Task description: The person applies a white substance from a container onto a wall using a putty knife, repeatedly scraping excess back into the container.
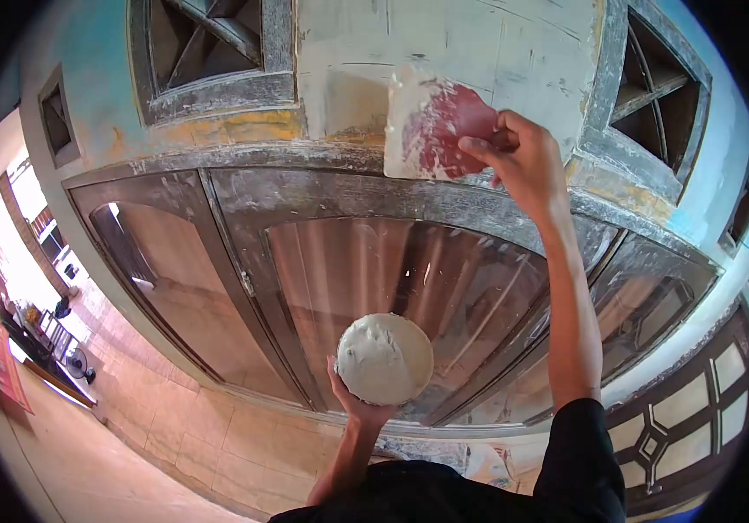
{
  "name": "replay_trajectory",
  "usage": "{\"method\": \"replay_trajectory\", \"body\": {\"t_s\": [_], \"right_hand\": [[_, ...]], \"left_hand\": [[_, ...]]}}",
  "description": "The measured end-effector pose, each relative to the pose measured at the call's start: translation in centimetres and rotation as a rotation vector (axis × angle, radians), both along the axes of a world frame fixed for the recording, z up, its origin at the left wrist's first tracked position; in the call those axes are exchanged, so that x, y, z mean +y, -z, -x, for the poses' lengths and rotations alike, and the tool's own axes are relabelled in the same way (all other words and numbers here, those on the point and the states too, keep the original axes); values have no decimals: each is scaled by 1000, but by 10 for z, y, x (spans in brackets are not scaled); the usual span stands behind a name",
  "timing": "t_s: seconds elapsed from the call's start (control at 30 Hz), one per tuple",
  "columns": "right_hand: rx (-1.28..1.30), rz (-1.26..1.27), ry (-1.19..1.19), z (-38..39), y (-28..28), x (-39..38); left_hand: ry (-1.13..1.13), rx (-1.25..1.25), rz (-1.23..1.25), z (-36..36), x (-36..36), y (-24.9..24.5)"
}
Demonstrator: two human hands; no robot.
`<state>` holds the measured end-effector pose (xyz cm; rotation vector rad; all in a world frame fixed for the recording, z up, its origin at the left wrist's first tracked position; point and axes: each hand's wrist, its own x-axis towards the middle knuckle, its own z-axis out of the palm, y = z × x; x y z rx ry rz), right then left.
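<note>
My right hand [527,157] is raised to the wall and pinches a flat red putty spreader [472,118] between thumb and fingers. Pale putty coats the spreader's left half and edge, which overlaps the lower part of the whitish wall panel [453,39]. A damp-looking tan patch [357,100] shows on the wall just left of the blade. Lower down, my left hand [360,403] grips a round bowl [424,350] from below and the side. White putty [373,357] fills much of the bowl, its surface lumpy.
Below the wall panel runs a worn wooden frame [322,183] with large glass panes [340,261]. Latticed vent openings [204,44] flank the panel. A tiled floor [191,427] lies below left, with a fan [79,364] farther off. At right stands a paned door [688,418].
</note>
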<state>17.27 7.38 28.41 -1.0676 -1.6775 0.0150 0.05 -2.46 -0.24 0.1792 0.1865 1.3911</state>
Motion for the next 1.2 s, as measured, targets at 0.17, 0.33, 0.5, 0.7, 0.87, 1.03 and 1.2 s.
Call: {"method": "replay_trajectory", "body": {"t_s": [0.17,0.33,0.5,0.7,0.87,1.03,1.2], "right_hand": [[-99,-16,56,9,-13,8],[-54,-18,107,10,-8,2],[405,26,-154,12,49,6],[928,104,-472,43,112,15],[1124,67,-601,66,126,33],[1124,95,-541,75,125,41],[1186,52,-561,77,115,55]], "left_hand": [[9,22,8,2,1,1],[-6,14,-3,7,4,3],[-12,-28,20,6,14,17],[-14,-8,4,7,19,39],[21,-37,6,14,15,24],[-78,8,-18,16,16,19],[-44,-16,-4,17,14,16]]}}
